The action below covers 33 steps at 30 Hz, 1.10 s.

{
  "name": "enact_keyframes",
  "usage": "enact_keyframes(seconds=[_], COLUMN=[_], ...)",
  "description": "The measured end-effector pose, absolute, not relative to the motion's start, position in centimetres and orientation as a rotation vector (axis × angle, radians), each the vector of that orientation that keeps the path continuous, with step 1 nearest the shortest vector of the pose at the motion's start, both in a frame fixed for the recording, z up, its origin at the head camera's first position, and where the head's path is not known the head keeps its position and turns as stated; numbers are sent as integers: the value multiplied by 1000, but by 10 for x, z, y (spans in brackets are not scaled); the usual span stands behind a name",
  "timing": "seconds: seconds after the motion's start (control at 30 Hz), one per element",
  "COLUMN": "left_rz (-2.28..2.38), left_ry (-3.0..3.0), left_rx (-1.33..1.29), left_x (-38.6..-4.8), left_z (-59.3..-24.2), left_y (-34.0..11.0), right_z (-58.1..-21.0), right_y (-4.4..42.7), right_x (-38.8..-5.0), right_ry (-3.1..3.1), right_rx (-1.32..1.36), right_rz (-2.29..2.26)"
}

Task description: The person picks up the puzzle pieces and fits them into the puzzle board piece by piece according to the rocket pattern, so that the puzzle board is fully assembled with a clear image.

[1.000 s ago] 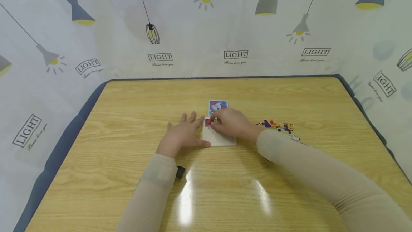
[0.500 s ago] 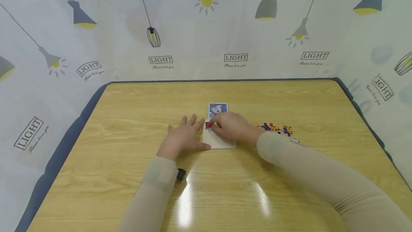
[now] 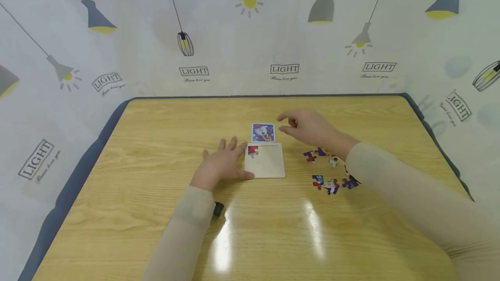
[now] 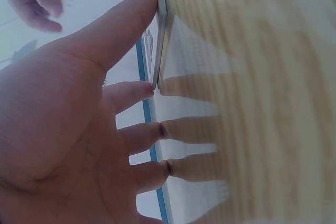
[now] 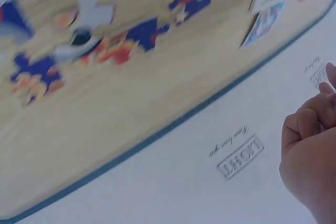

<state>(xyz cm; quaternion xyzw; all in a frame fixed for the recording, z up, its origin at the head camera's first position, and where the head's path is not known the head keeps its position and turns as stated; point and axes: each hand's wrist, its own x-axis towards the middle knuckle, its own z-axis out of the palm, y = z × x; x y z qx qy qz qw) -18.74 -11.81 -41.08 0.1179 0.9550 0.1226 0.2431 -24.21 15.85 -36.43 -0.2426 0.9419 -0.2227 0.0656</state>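
In the head view my left hand (image 3: 219, 164) lies spread on the table, thumb and index fingertip at the left edge of a white puzzle board (image 3: 269, 166). One red-topped jigsaw piece (image 3: 253, 149) sits in the board's upper left corner. Seen from the left wrist, the thumb touches the board's edge (image 4: 161, 35) while other fingertips meet the tabletop. My right hand (image 3: 314, 129) is raised right of a small picture card (image 3: 263, 132). Its thumb and index finger are apart with nothing visible between them; the other fingers are bent.
Loose jigsaw pieces (image 3: 332, 185) lie right of the board, some partly behind the right forearm. In the right wrist view, more pieces (image 5: 144, 32) are scattered on the wooden table (image 5: 105, 140). A small black object (image 3: 218, 209) shows beside the left wrist. A lamp-printed curtain surrounds the table.
My right hand has let go of the red-topped piece at the board's corner, lifted and moved right. The card, board and more loose pieces are now uncovered. My left hand has stayed in place.
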Motion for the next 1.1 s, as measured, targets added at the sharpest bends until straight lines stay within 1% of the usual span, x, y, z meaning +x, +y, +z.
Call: enact_keyframes(seconds=[0.23,0.53,0.83,1.1], left_rz=[327,327,316,313], left_ry=[2606,2603,2589,2582], left_rx=[339,347,353,349], left_x=[-186,-186,-188,-190], left_z=[-412,-410,-412,-413], left_y=[-119,-120,-120,-120], right_z=[-353,-346,-372,-394], right_y=[207,260,298,311], right_x=[-238,-220,-195,-167], right_ry=[2909,2940,2918,2826], right_rx=[-674,-503,-405,-352], right_rz=[-773,-788,-865,-973])
